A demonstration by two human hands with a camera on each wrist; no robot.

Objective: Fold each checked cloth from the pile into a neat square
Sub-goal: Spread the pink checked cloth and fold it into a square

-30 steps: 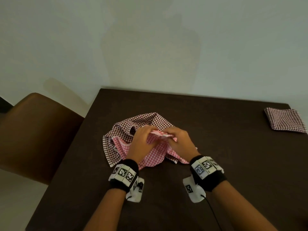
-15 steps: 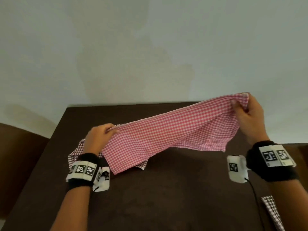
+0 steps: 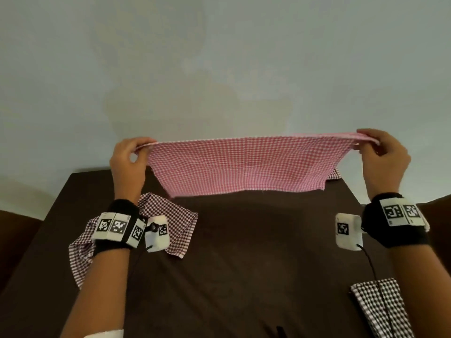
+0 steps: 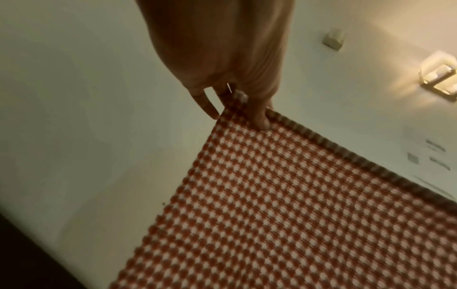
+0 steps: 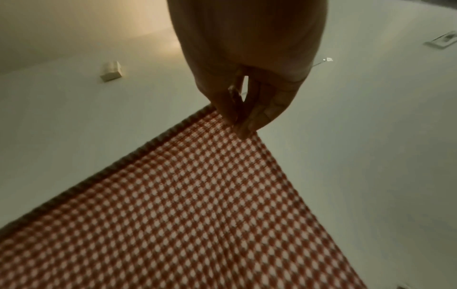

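Holding the red checked cloth (image 3: pixel 240 164) stretched in the air above the table (image 3: pixel 244 264), the left hand (image 3: pixel 127 158) and right hand (image 3: pixel 383 158) are each pinching a top corner. It is looking light, limp, best held at corners.

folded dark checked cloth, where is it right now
In the head view the folded dark brown-and-white checked cloth lies on the dark table at its near right corner, under the right forearm, across from the crumpled dark checked cloth.
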